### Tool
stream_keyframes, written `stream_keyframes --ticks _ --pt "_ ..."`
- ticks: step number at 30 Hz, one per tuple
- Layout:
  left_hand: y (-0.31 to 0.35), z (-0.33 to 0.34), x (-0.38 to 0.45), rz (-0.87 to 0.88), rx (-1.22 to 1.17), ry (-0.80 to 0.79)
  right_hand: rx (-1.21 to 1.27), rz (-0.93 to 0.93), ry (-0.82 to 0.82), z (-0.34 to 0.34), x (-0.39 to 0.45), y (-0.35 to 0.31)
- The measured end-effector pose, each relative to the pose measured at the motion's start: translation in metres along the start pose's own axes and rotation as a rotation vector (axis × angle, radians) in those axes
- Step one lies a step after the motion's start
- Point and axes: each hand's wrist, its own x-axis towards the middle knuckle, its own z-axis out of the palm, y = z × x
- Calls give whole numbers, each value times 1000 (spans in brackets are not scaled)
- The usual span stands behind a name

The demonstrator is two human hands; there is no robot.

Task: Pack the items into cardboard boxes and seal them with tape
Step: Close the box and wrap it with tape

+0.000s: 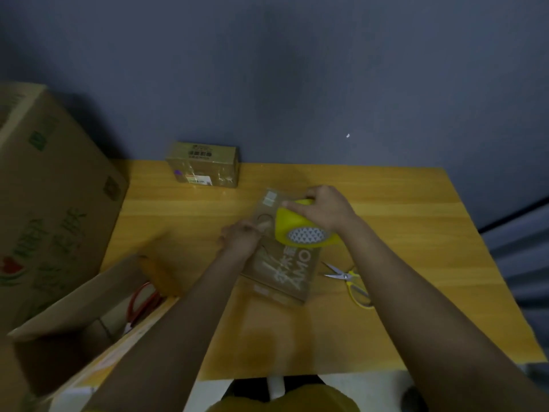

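Observation:
A flat brown cardboard box (285, 272) with white lettering lies in the middle of the wooden table (386, 221). My right hand (325, 208) grips a yellow tape dispenser (300, 230) and holds it on the box's far half. My left hand (242, 237) rests on the box's left edge beside the dispenser, with its fingers curled, seemingly pinching something thin there. A small taped cardboard box (205, 165) stands at the table's far edge against the wall.
Yellow-handled scissors (352, 281) lie open on the table right of the box. An open cardboard carton (89, 304) with a red item (142, 301) inside stands at the lower left. A big printed carton (50, 197) stands at the left.

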Motion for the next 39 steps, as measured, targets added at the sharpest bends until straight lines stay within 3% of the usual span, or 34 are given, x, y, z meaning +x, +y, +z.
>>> stream_keyframes --ticks 2,5,12,16,26,33,39 --pt "3 -4 -8 119 -15 68 204 71 -27 -2 -13 21" --pt "11 -6 -15 228 -175 -2 359 82 45 0 -30 39" --pt "26 -5 -32 316 -356 -26 360 -129 246 -15 -66 37" --pt "40 1 -48 328 -379 -14 357 -124 326 -22 -75 37" --pt "47 2 -73 442 -470 2 461 -194 274 -40 -58 42" --pt "50 -3 -76 432 -300 -33 494 -202 243 -49 -48 55" --pt "60 -1 -80 500 -360 16 577 -195 238 -53 -40 61"
